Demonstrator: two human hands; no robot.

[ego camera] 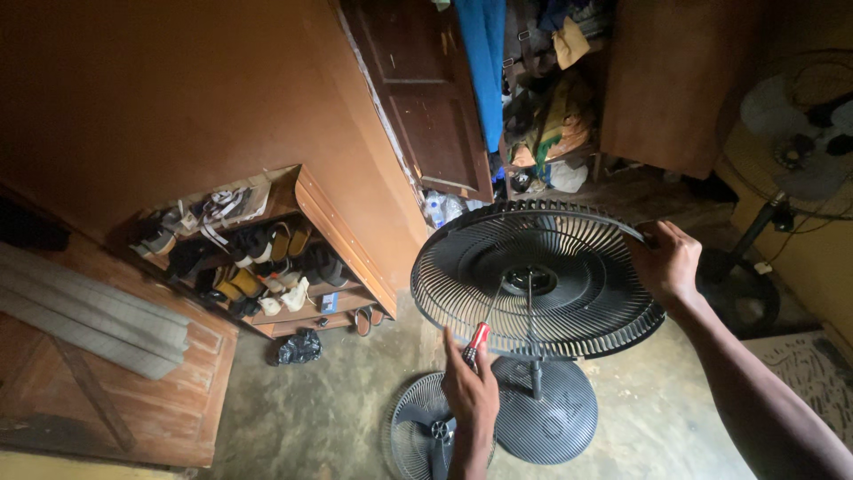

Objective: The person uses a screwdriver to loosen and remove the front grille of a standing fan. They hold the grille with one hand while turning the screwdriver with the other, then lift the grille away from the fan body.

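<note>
A red-handled screwdriver (477, 345) is being gripped in the closed left hand (469, 391); the grille's (533, 271) right rim is being clasped by the right hand (668, 262).

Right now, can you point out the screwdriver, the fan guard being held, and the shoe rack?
screwdriver (477, 342), head view, on its red handle.
fan guard (577, 293), head view, on the black wire ribs right of the hub.
shoe rack (315, 209), head view, on its wooden side panel.
</note>
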